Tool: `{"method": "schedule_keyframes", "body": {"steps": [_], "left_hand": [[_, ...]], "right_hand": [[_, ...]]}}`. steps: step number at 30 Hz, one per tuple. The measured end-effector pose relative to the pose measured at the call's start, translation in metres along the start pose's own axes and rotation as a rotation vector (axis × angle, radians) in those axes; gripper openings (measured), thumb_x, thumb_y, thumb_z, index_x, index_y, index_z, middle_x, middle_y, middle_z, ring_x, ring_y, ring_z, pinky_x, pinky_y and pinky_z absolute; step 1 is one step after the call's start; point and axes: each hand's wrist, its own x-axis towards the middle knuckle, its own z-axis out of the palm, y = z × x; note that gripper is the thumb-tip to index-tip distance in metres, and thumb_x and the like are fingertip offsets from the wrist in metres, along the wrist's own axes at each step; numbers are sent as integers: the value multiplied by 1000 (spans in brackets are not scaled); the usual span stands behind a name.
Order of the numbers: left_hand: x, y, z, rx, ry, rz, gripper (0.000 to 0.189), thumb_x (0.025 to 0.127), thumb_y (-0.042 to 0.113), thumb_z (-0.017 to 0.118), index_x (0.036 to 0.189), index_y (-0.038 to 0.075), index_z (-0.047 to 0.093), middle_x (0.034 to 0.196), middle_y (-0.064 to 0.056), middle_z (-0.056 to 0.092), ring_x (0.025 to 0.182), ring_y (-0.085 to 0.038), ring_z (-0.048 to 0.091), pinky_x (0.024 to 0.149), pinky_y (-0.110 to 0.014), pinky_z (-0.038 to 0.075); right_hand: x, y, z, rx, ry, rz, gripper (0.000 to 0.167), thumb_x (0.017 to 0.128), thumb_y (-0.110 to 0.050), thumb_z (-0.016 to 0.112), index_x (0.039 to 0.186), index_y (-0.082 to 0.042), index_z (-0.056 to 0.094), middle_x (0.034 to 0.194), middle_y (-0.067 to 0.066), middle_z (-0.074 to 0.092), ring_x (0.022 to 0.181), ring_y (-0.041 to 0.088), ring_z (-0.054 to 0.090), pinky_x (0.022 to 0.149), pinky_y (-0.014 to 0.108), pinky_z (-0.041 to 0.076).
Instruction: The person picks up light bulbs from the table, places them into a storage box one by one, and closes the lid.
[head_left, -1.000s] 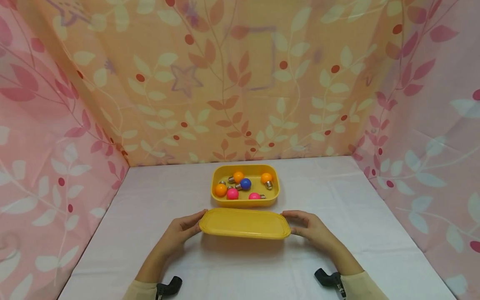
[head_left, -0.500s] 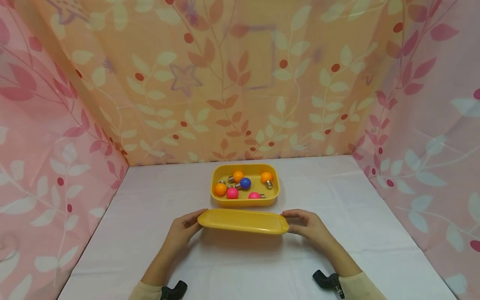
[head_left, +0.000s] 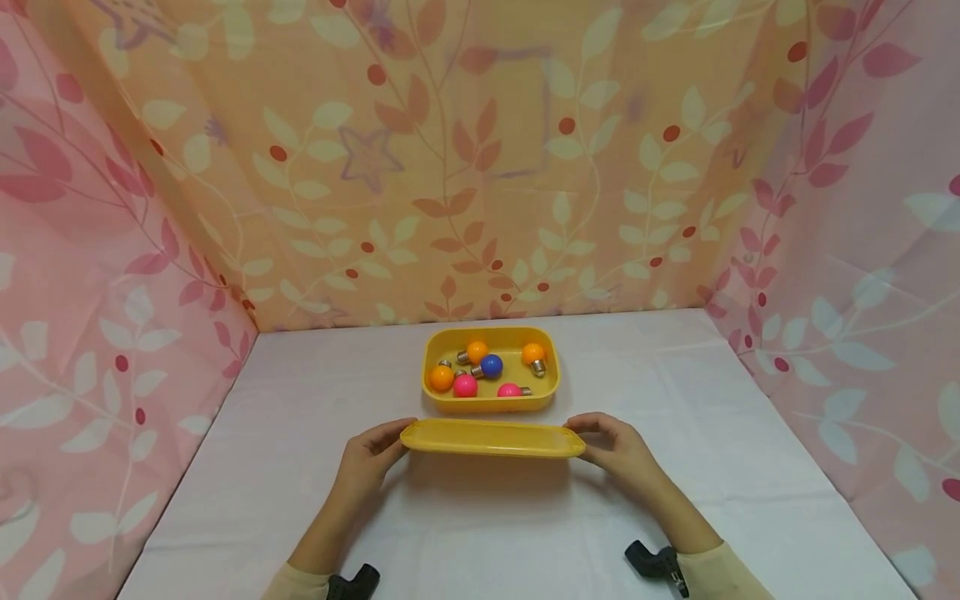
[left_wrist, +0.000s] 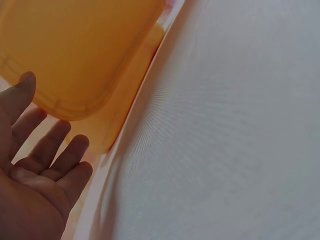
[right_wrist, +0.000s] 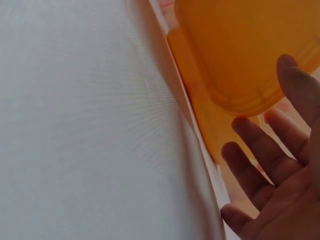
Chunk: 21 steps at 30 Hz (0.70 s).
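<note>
A yellow plastic lid (head_left: pixel 491 438) is held above the table in the head view, seen at a low slant. My left hand (head_left: pixel 365 460) pinches its left end between thumb and fingers. At the other end, my right hand (head_left: pixel 621 450) pinches it likewise. Both wrist views show a thumb on the underside of the lid (left_wrist: pixel 75 45), the lower fingers spread apart from it. Just beyond the lid stands a yellow box (head_left: pixel 491 406), uncovered. Inside lie small light bulbs with metal screw bases: orange bulbs (head_left: pixel 442 378), pink bulbs (head_left: pixel 465 386) and a blue bulb (head_left: pixel 491 366).
A white cloth (head_left: pixel 315 375) covers the table. Patterned curtains enclose it: an orange curtain (head_left: pixel 480 167) behind, a pink curtain (head_left: pixel 97 250) at the left and another pink curtain (head_left: pixel 847 250) at the right. A black strap-on mount sits at each wrist.
The lid has tilted: its near edge has risen, so less of its face shows in the head view. Both hands keep their grip. The box and bulbs have stayed put.
</note>
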Motion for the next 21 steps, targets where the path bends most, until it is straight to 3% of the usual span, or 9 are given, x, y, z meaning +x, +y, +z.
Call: {"method": "schedule_keyframes", "body": {"steps": [4,14,21], "left_hand": [[0,0,1,-3,12,3,30,94,20,76,122,9,75,123,-8,73,109,-12,70,92,-23,59],[-1,-2,2,-64,10,75,26,95,14,74,119,5,75,119,-10,73,107,-14,71,92,-27,61],[-1,-1,5,-85,40,156,28,95,7,72,120,-5,72,116,-6,70,104,-13,71,92,-26,60]], "right_hand": [[-1,-1,0,42,20,-17,36,88,-32,82,119,-22,67,117,-8,73,116,14,65,108,45,50],[-1,1,1,60,62,-42,23,92,-32,78,109,-21,68,114,-9,73,123,17,60,117,65,34],[-2,0,1,18,99,-114,18,92,-31,78,107,-26,70,109,-11,73,117,11,61,113,56,39]]}}
